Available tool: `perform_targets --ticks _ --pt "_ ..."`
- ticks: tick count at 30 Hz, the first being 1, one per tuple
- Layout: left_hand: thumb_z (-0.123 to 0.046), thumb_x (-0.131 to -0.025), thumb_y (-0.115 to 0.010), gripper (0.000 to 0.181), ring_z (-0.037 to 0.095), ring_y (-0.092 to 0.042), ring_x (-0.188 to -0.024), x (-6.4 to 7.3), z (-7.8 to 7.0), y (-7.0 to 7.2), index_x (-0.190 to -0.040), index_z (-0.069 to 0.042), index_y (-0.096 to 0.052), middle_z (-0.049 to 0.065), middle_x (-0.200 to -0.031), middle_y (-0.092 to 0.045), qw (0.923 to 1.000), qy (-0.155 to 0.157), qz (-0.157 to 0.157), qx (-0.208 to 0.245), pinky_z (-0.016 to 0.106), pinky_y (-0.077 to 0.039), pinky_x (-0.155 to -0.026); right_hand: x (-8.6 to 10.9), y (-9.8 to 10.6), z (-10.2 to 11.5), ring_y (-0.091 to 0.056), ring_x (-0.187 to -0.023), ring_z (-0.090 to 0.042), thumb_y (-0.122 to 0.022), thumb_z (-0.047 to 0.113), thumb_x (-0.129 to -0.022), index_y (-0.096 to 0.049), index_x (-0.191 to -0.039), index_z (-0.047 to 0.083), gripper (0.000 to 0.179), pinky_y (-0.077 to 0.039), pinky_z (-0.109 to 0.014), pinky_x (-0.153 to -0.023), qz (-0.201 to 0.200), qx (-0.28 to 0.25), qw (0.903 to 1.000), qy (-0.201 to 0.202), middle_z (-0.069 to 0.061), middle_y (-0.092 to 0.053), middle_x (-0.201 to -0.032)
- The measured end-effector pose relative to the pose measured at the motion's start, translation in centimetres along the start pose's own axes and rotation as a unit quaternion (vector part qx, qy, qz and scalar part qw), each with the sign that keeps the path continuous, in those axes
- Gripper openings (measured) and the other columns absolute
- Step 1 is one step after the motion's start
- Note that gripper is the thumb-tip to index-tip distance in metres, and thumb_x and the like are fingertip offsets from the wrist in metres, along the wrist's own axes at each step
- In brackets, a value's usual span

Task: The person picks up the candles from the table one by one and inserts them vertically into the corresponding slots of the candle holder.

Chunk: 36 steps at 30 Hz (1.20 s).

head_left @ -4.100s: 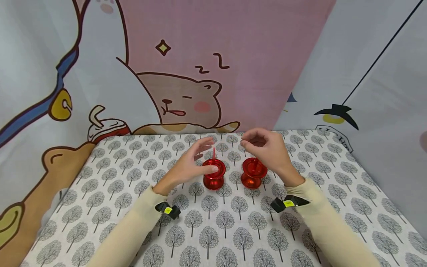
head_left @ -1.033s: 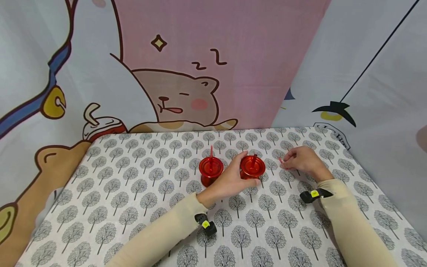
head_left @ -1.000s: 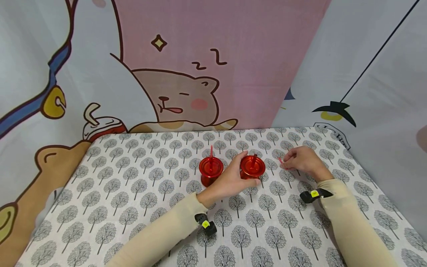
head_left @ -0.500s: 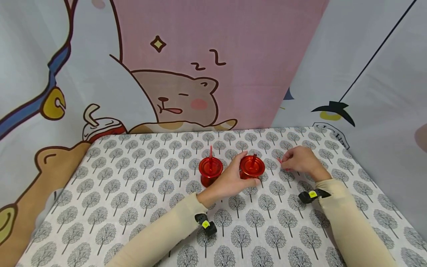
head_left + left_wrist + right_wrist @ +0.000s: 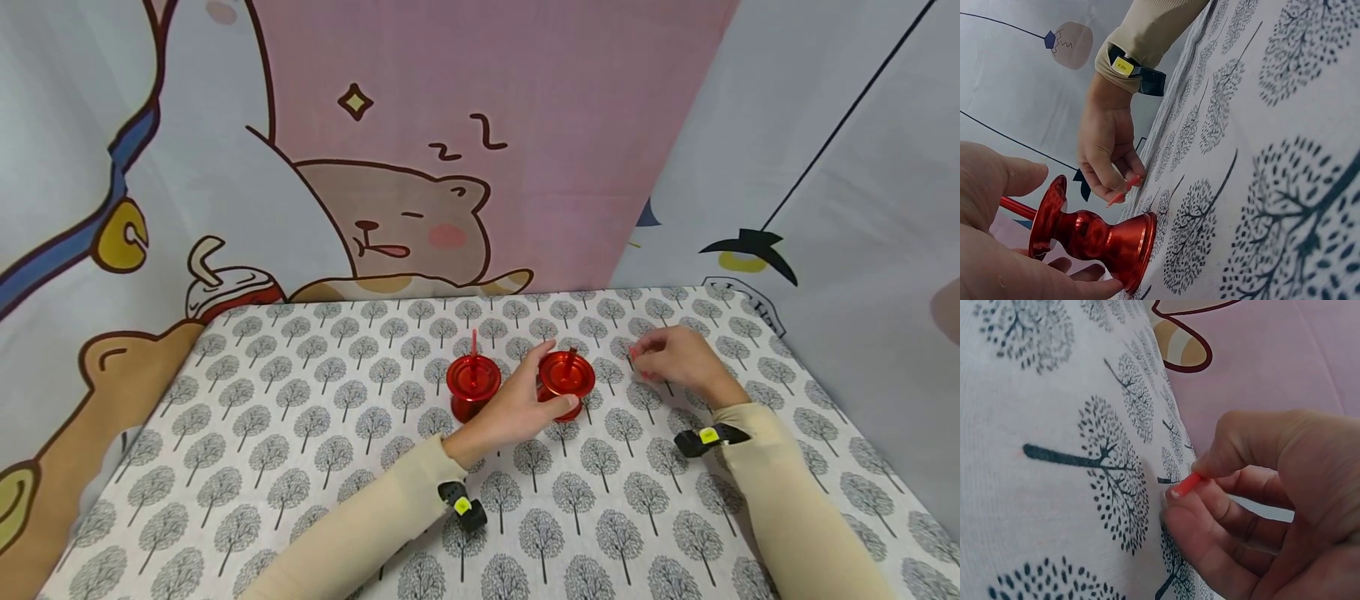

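My left hand (image 5: pixel 517 410) stands around the right-hand red metallic candlestick (image 5: pixel 566 375). Its thumb lies before the cup and its other fingers reach behind. Seen from the left wrist, the thumb (image 5: pixel 1022 177) stops just short of the flared rim, while a long finger (image 5: pixel 1094 289) lies along the base. Thumb and fingertips of my right hand (image 5: pixel 678 362) pinch a thin red stick (image 5: pixel 1186 485), close above the cloth at the right. A matching candlestick (image 5: pixel 472 379) stands at the left of my left hand, with a slim red stick (image 5: pixel 474 342) upright in it.
White cloth printed with grey trees (image 5: pixel 330 417) covers the table. Behind it hangs a fabric backdrop (image 5: pixel 570 142) with cartoon animals, meeting the table's far edge. Both wrists carry dark straps (image 5: pixel 708 437) with small cameras.
Earlier, the left hand was by the left candlestick; it now surrounds the right one, its thumb lifted slightly in the last half second. The right hand moved right, and its stick has turned within the fingers.
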<state>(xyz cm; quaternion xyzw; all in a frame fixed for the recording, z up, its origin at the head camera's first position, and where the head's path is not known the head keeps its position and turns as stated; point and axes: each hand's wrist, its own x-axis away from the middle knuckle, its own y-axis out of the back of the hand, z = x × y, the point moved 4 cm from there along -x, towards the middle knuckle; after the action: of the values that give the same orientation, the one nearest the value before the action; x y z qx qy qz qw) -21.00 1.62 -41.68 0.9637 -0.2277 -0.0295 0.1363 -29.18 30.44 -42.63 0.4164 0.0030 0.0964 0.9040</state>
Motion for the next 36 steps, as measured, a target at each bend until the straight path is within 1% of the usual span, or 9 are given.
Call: perform_targets --ticks 3,7,12,16,20,24,27,33,36 --pt "-0.025 -0.105 -0.077 0.088 0.032 -0.052 -0.149 -0.1 0.3 0.0 -0.176 -0.022 -0.024 0.011 -0.169 -0.045 1.0000 -0.003 -0.002 -0.004 0.051 -0.045 -0.122 0.0 0.1 0.1 -0.071 -0.078 -0.021 -0.080 0.014 -0.096 -0.079 -0.112 0.000 0.021 -0.057 -0.033 -0.067 -0.009 -0.009 0.9999 0.004 -0.008 -0.077 -0.093" --pt "-0.023 -0.106 -0.076 0.087 0.032 -0.050 -0.151 -0.1 0.4 -0.1 -0.176 -0.022 -0.024 0.010 -0.170 -0.044 1.0000 -0.003 0.000 0.000 0.051 -0.044 -0.123 0.2 0.1 0.3 -0.076 -0.085 -0.023 -0.077 0.016 -0.099 -0.078 -0.118 0.001 0.024 -0.059 -0.036 -0.075 -0.021 -0.026 0.9995 0.002 -0.013 -0.076 -0.109" --pt "-0.019 -0.107 -0.072 0.085 0.029 -0.042 -0.156 0.1 0.3 0.0 -0.176 -0.023 -0.023 0.009 -0.175 -0.036 1.0000 -0.002 0.002 0.001 0.050 -0.037 -0.127 0.3 -0.1 0.8 -0.078 -0.092 -0.028 -0.076 0.016 -0.103 -0.075 -0.126 -0.003 0.030 -0.062 -0.037 -0.082 -0.028 -0.080 0.9964 -0.007 -0.020 -0.073 -0.122" --pt "-0.018 -0.107 -0.071 0.084 0.027 -0.039 -0.158 0.1 0.3 -0.1 -0.176 -0.023 -0.024 0.009 -0.175 -0.034 1.0000 -0.002 0.003 -0.001 0.050 -0.033 -0.129 0.2 -0.5 0.9 -0.079 -0.093 -0.025 -0.075 0.012 -0.104 -0.070 -0.131 -0.009 0.034 -0.065 -0.034 -0.083 -0.027 -0.142 0.9894 -0.007 -0.026 -0.073 -0.124" --pt "-0.017 -0.108 -0.070 0.083 0.027 -0.041 -0.157 0.1 0.2 -0.1 -0.176 -0.022 -0.024 0.010 -0.174 -0.036 1.0000 -0.003 0.004 0.002 0.048 -0.034 -0.128 0.0 -0.9 0.9 -0.079 -0.094 -0.021 -0.074 0.006 -0.104 -0.065 -0.134 -0.016 0.038 -0.067 -0.034 -0.086 -0.014 -0.229 0.9732 -0.006 -0.027 -0.074 -0.122" --pt "-0.016 -0.109 -0.069 0.081 0.025 -0.047 -0.153 0.1 0.2 -0.1 -0.176 -0.020 -0.024 0.011 -0.172 -0.040 0.9999 -0.004 0.008 0.006 0.045 -0.038 -0.127 -0.1 -1.4 1.2 -0.079 -0.093 -0.019 -0.074 0.001 -0.103 -0.062 -0.133 -0.019 0.038 -0.066 -0.034 -0.088 -0.004 -0.295 0.9555 -0.002 -0.017 -0.075 -0.115" --pt "-0.016 -0.109 -0.068 0.079 0.024 -0.049 -0.151 0.1 0.2 -0.2 -0.175 -0.019 -0.025 0.011 -0.171 -0.042 0.9999 -0.006 0.009 0.004 0.044 -0.038 -0.126 0.0 -1.7 1.6 -0.078 -0.094 -0.020 -0.074 -0.001 -0.102 -0.063 -0.129 -0.018 0.034 -0.066 -0.033 -0.089 0.000 -0.328 0.9446 0.002 -0.014 -0.075 -0.112" --pt "-0.017 -0.110 -0.068 0.078 0.024 -0.046 -0.153 0.0 0.3 -0.2 -0.175 -0.017 -0.025 0.011 -0.172 -0.041 0.9999 -0.008 0.009 -0.003 0.044 -0.036 -0.127 0.3 -2.1 2.7 -0.077 -0.098 -0.023 -0.075 -0.004 -0.101 -0.068 -0.122 -0.012 0.023 -0.064 -0.033 -0.093 0.006 -0.404 0.9145 0.001 -0.015 -0.074 -0.111" --pt "-0.018 -0.110 -0.068 0.078 0.024 -0.043 -0.155 -0.1 0.2 -0.1 -0.175 -0.017 -0.026 0.011 -0.172 -0.040 0.9999 -0.007 0.008 -0.008 0.045 -0.035 -0.128 0.4 -2.2 3.4 -0.077 -0.097 -0.022 -0.075 -0.004 -0.101 -0.073 -0.115 -0.005 0.014 -0.064 -0.032 -0.093 0.006 -0.420 0.9074 0.011 -0.013 -0.075 -0.110"
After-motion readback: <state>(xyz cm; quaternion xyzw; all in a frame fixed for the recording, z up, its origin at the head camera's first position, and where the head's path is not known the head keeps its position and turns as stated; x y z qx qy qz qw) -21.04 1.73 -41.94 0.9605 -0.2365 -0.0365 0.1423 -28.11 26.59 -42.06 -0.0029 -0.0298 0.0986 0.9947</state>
